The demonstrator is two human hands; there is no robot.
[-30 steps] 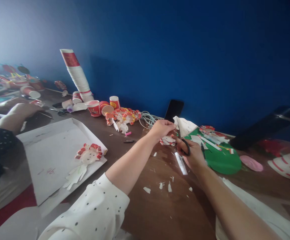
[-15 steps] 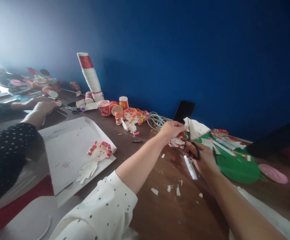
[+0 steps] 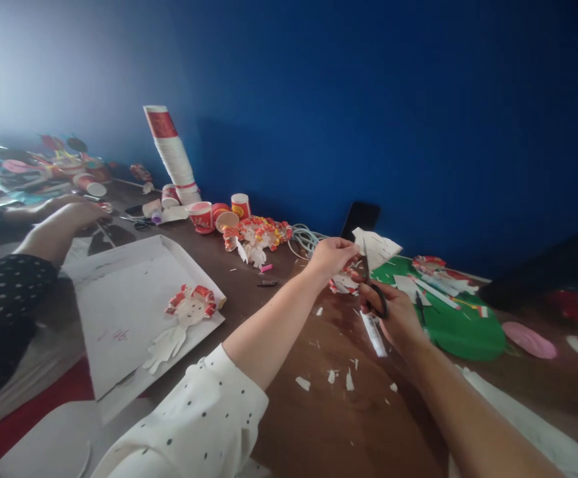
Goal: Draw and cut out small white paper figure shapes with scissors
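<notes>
Between the thumb and fingers of my left hand [image 3: 332, 257] is the edge of a white piece of paper [image 3: 379, 249]. My right hand [image 3: 393, 312] has its fingers through the black handles of a pair of scissors [image 3: 380, 299], and the blades point up at the paper. Just behind my hands lies a paper doll [image 3: 343, 281] with red-and-white curls, partly hidden. A white glue tube [image 3: 373, 334] rests on the table below the scissors. Small paper scraps [image 3: 332, 377] are scattered nearer to me.
A leaning stack of paper cups [image 3: 172, 153] stands by the blue wall, with more cups [image 3: 201, 218] beside it. A white box lid [image 3: 119, 292] carries another paper doll. At left, a co-worker's hands [image 3: 77, 216] are busy. Green sheet [image 3: 462, 325] and pens lie right; a phone [image 3: 361, 219] leans behind.
The whole view has shifted slightly, so things appear a little further left. My hands keep hold of the paper and scissors in nearly the same pose.
</notes>
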